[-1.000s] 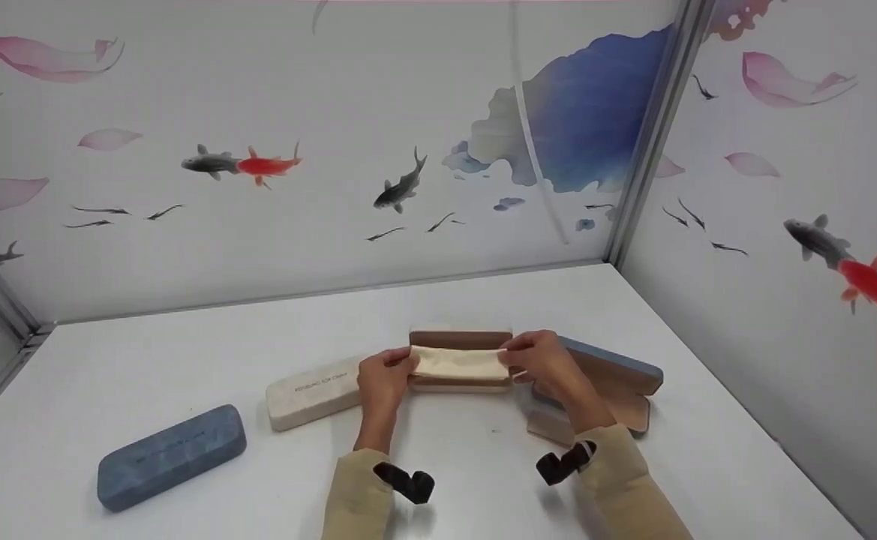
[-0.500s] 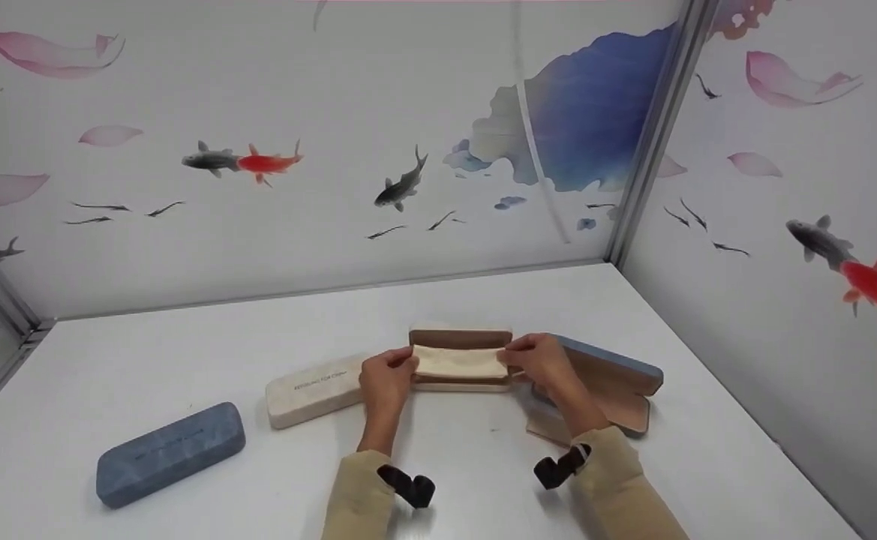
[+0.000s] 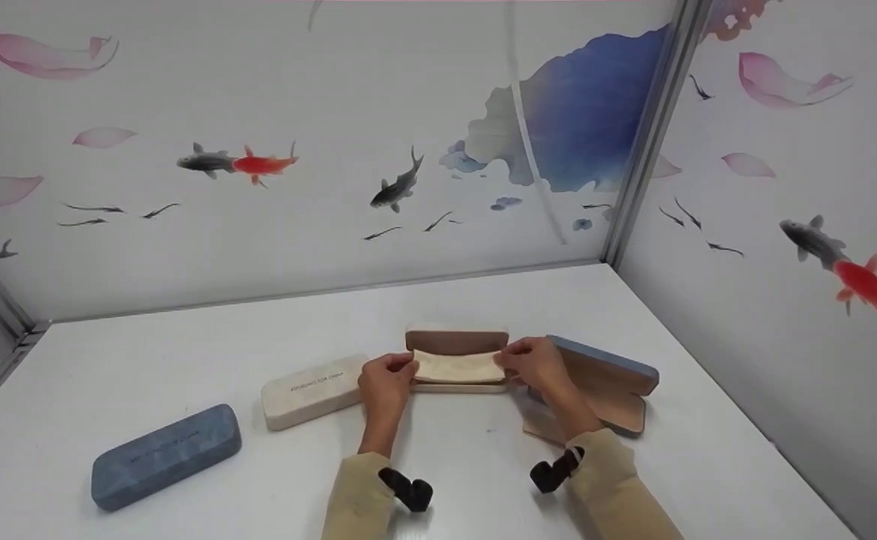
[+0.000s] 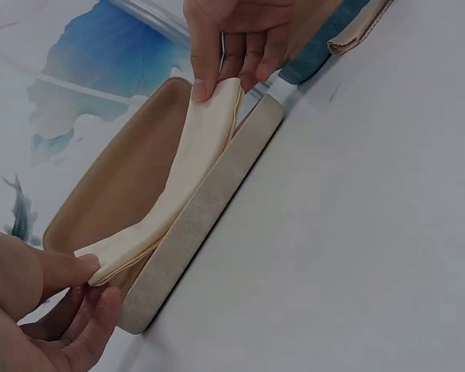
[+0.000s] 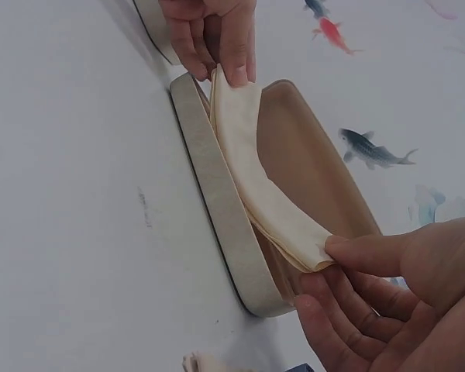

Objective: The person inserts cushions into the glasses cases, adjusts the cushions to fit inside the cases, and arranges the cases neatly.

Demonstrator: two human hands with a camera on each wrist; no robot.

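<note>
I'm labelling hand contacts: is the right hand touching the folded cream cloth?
Touching. The right wrist view shows the right hand pinching one end of the folded cream cloth, with no gap between.

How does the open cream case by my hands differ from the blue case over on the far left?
The open cream case has its lid raised; the blue case is closed. The cream case shows brown lining; the blue case only its mottled blue outside. The cream case lies nearly straight across the head view, the blue case at a slant. Both are long, with rounded corners.
</note>
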